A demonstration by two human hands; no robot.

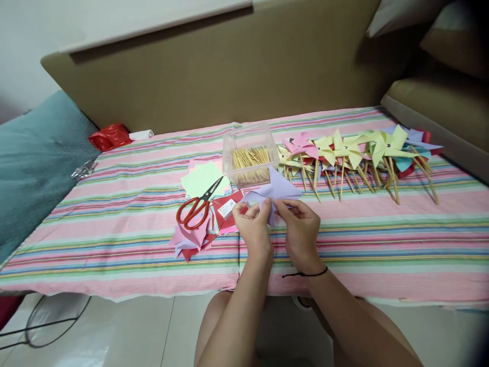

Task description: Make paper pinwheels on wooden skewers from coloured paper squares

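Observation:
Between my two hands is a lavender paper pinwheel [283, 186] with its blades folded in. My left hand [255, 224] pinches it near the middle from the left, thumb on top. From the right, my right hand [300, 224] grips it the same way, and the thumbs nearly meet at its centre. Whether a pin is there I cannot tell. Left of my hands, scissors with red handles [194, 211] lie partly open across paper sheets [204, 179] and folded paper pieces [191, 238]. A small white card [226, 208] rests on red paper [228, 224].
A clear plastic box [250, 135] of short wooden sticks [250, 158] stands just behind my hands. Several finished pinwheels [346, 148] on sticks are piled to the right. At the far left lie a red plastic bag [110, 136] and a clear packet [84, 170]. Striped cloth [114, 244] covers the surface.

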